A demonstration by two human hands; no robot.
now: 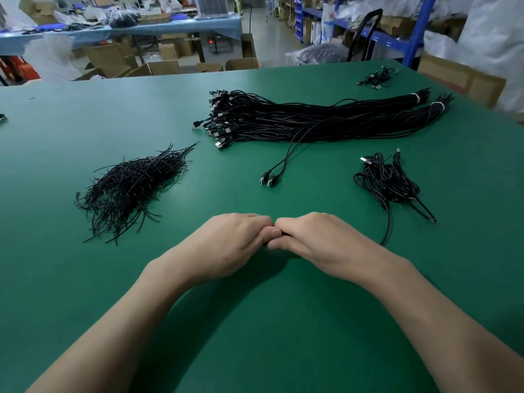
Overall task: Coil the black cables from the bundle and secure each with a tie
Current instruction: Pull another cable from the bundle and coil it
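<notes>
My left hand (235, 242) and my right hand (312, 236) meet knuckle to knuckle low on the green table (255, 321), fingers curled round a black cable that is almost hidden between them. One strand of that cable (388, 225) runs out from under my right hand toward the small heap of coiled cables (388, 180) on the right. The big bundle of black cables (297, 120) lies across the table's middle, banded with white ties at its far right end. A pile of black ties (127, 188) sits to the left.
Two loose cable plugs (269, 180) trail out of the bundle toward me. A few more cables (377, 76) lie at the far right corner. Cardboard boxes (158, 68), blue shelving (416, 32) and another workbench (113, 29) stand beyond the table's far edge.
</notes>
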